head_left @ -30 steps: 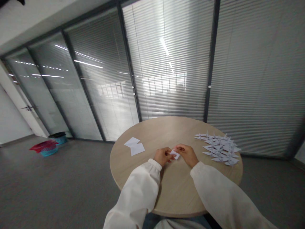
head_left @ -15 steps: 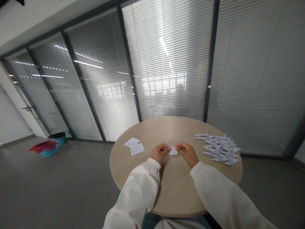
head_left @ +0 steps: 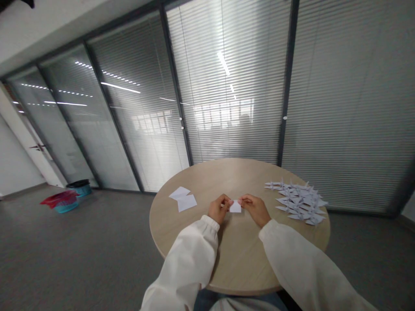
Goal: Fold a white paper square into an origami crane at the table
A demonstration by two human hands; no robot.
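Between my hands is a small folded piece of white paper [head_left: 235,207], held just over the round table. My left hand [head_left: 219,208] pinches its upper left corner between thumb and fingers. At the upper right corner, my right hand [head_left: 255,209] grips it the same way. The paper's lower part hangs free and looks flat and squarish; its finer folds are too small to make out. White sheets of paper [head_left: 187,202] lie to the left of my left hand. Beyond my right hand sits a pile of folded white paper cranes [head_left: 301,201].
The round wooden table [head_left: 240,268] has its near edge close to my body. A glass partition with blinds [head_left: 236,86] stands behind it. On the floor at far left are a bin with a red liner [head_left: 61,199] and one with a black liner [head_left: 79,186].
The folded paper has tilted so that more of its flat face shows. My left hand has shifted very slightly; my right hand stays almost in place.
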